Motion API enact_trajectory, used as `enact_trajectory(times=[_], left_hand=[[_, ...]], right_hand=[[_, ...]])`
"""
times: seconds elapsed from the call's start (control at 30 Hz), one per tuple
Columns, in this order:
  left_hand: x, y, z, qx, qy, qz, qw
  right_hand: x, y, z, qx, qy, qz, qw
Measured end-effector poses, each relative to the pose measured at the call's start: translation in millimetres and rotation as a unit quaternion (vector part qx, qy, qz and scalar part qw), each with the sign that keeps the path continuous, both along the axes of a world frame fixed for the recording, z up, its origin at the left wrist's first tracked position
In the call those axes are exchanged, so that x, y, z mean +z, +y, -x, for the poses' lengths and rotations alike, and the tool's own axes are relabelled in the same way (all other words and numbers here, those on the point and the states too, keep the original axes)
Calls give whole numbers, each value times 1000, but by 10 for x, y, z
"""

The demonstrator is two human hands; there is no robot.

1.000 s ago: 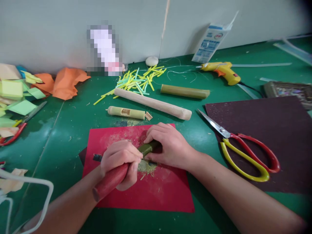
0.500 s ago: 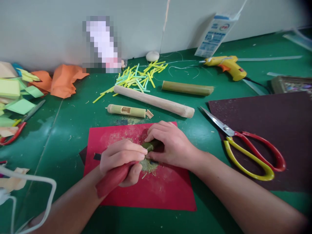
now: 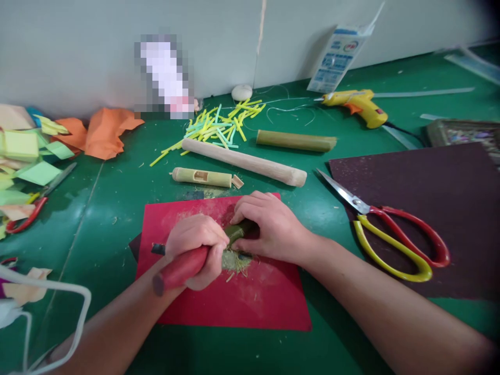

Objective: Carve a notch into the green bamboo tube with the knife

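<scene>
A: Grip status?
B: Left grip (image 3: 197, 245): closed round a red-handled tool (image 3: 183, 268); we can't see its working tip, hidden at our fingers. Right grip (image 3: 269, 224): curled over a green bamboo piece (image 3: 236, 232), holding it.
A: Bamboo location?
B: Over the red sheet (image 3: 269, 307), between our two hands. Shavings (image 3: 239, 266) just on the near side.
A: Further out?
B: Past the sheet's far edge we have a notched tube (image 3: 219, 179), chip (image 3: 237, 182) by its right end. Behind: pale stick (image 3: 246, 163), olive tube (image 3: 295, 140), heap of yellow and aqua strips (image 3: 214, 125). Right: big scissors (image 3: 356, 202), handles on a dark board (image 3: 449, 192), tip over the green bench (image 3: 101, 245). Glue gun (image 3: 357, 103) farther back. Far left: orange paper (image 3: 107, 133).
</scene>
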State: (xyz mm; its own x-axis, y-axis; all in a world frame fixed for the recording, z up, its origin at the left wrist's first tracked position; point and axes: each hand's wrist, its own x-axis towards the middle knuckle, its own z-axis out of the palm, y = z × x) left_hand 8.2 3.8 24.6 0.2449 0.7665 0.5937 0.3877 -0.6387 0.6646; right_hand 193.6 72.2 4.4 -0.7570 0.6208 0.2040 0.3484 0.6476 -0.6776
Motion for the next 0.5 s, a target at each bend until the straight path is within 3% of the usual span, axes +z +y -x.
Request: enact_trajectory(times=[0.13,0.37,0.5], left_hand=[[15,-37,-2,4,13,4,1000],[-93,-113,97,47,-21,-60,997],[-54,-79,81,11,-17,-47,999]], right_hand=[[-9,-4,-3,-3,1,-6,1000],[12,3,-10,8,14,-5,1000],[24,1,-12,7,14,5,1000]])
